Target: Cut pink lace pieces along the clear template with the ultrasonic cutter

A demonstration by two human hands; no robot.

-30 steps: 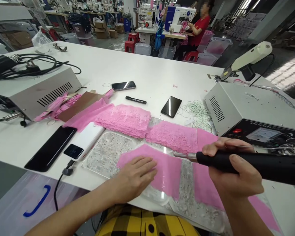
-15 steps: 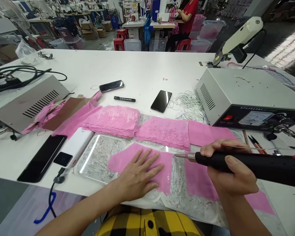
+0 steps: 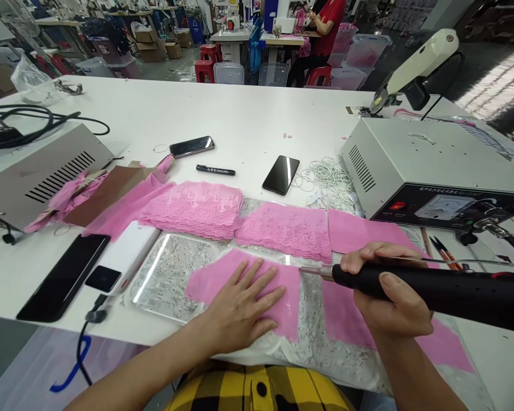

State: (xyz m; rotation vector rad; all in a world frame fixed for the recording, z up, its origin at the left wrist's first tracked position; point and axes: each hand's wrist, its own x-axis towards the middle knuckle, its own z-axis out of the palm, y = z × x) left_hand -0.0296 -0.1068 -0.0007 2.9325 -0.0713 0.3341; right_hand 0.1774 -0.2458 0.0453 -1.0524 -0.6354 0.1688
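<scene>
Fingers spread, my left hand [image 3: 244, 305] lies flat on a pink fabric piece [image 3: 289, 299], pressing it against the clear, grey-patterned mat [image 3: 163, 282]. My right hand [image 3: 396, 297] is wrapped around a thick black handheld tool with a slim metal tip [image 3: 445, 291]. This tip points left and appears to meet the right edge of the fabric near its upper corner; whether it presses in is too small to tell. Another pink piece [image 3: 345, 317] lies partly under the right hand. Behind are a pink lace stack [image 3: 192, 210] and a second lace piece [image 3: 285, 228].
At right stands a grey box with a meter [image 3: 428, 160], beside tangled white cord [image 3: 332, 182]. Phones [image 3: 281, 174], a black marker [image 3: 216, 170] and a white power bank [image 3: 126, 257] lie about. Another grey box [image 3: 47, 171] is at left. A person in red [image 3: 325, 34] sits far back.
The right hand has brought the tool slightly left, and its tip now reaches the fabric's edge. My left hand keeps its place on the fabric. The view has shifted a little.
</scene>
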